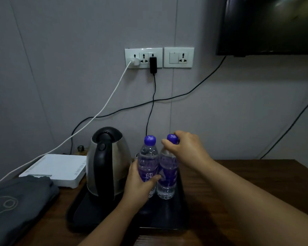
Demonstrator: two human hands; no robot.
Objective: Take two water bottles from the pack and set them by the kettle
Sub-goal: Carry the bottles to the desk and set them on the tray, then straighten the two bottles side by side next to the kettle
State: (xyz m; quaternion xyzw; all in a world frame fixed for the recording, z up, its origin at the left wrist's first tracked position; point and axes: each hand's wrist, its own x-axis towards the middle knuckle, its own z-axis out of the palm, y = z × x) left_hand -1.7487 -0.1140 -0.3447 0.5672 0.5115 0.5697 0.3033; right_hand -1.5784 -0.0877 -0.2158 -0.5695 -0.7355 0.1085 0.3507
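Dark wood tabletop (238,176) meets a grey wall (60,68) with sockets (143,57) at twelve o'clock. On the black tray (89,213), the kettle (107,162) stands at nine o'clock of two water bottles (166,176). The left hand (140,185) wraps one bottle; the right hand (187,148) pinches the other's purple cap (172,138), seemingly loosely.

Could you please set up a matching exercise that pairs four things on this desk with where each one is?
Things:
1. kettle
2. left bottle
3. right bottle
4. white box

Places:
A. gripped at the cap by the right hand
B. on the desk, left of the tray
C. held round the label by the left hand
D. on the tray's left part

Pairs: 1-D, 2-C, 3-A, 4-B
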